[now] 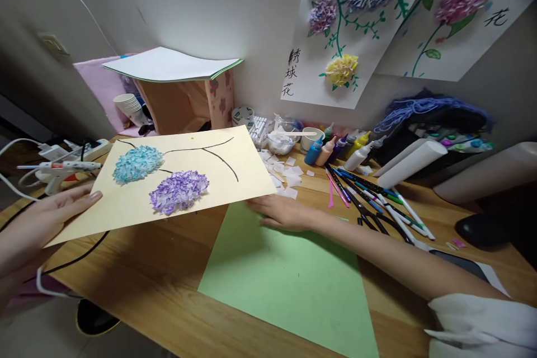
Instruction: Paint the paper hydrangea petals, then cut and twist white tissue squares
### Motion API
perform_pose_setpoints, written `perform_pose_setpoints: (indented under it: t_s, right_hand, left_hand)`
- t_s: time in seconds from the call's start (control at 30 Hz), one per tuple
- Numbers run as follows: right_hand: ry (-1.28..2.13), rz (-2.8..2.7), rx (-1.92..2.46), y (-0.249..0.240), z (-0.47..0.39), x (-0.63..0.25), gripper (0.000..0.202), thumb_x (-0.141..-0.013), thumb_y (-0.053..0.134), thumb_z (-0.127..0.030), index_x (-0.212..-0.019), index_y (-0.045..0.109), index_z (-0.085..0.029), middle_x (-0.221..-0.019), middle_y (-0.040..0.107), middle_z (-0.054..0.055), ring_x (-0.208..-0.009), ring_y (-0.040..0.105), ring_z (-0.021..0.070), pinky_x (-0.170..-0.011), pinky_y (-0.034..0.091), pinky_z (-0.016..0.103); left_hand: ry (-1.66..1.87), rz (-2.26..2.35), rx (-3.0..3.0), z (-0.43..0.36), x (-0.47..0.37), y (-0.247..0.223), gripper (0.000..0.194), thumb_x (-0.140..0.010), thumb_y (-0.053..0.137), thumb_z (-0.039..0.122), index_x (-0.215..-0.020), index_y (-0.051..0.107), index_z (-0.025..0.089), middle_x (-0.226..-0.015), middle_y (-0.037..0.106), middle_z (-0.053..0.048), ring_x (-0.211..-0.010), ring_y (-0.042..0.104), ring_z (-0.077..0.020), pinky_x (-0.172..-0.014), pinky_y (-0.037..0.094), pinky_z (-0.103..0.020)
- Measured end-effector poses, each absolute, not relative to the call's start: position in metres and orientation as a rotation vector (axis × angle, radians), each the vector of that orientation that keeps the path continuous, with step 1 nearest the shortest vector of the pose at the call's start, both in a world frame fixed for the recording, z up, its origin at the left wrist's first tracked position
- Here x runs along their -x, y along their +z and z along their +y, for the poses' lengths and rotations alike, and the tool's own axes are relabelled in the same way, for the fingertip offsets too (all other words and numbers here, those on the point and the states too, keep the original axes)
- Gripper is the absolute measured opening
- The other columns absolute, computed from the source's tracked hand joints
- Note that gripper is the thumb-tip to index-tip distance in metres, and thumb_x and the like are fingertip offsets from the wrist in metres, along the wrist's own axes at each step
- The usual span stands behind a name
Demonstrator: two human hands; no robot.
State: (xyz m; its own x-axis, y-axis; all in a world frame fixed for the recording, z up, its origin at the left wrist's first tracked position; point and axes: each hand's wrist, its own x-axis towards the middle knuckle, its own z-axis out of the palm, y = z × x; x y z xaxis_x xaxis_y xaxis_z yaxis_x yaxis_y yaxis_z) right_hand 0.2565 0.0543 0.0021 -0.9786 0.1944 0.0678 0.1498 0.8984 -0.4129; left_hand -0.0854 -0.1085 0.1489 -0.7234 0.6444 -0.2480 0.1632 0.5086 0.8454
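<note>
Sleeve (482, 324) low right, card (184, 161) up in left hand (48, 221)

Head view: left hand pinches card at its left edge, thumb on top. Card is above desk (138, 291), blue bloom (138, 164) and purple bloom (179, 192) on it. Right hand (289, 213) palm-down at green sheet's (289, 285) far end, fingertips by card's near edge; can't tell if gripping. Scraps (293, 180) beyond.

Loose, rumpled white sleeve (486, 321)

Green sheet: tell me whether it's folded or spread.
Spread: the green sheet lies flat on the wooden desk, no fold showing.
</note>
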Motion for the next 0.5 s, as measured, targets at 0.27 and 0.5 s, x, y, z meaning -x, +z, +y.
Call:
perform_pose_setpoints:
  t_s: [0.27,0.5]
  right_hand:
    - [0.415,-2.907,0.564,0.007,0.082,-0.262,0.046,-0.095,0.028,-0.032,-0.135,0.04,-0.013,-0.135,0.048,0.015,-0.118,0.049,0.0251,-0.096,0.039,0.043]
    - [0.449,-2.913,0.417,0.0,0.074,-0.23,0.047,-0.091,0.037,-0.028,-0.133,0.041,-0.009,-0.138,0.043,0.017,-0.126,0.04,0.0261,-0.102,0.034,0.042]
  left_hand:
    - [1.113,2.129,-0.523,-0.098,0.084,0.156,0.061,-0.079,0.063,0.033,-0.13,0.042,0.008,-0.117,0.062,-0.011,-0.099,0.058,-0.0313,-0.067,0.05,-0.039]
    - [1.164,2.171,-0.688,-0.095,0.1,0.139,0.079,-0.064,0.073,0.042,-0.129,0.045,0.007,-0.134,0.048,-0.012,-0.118,0.042,-0.0418,-0.073,0.051,-0.046]
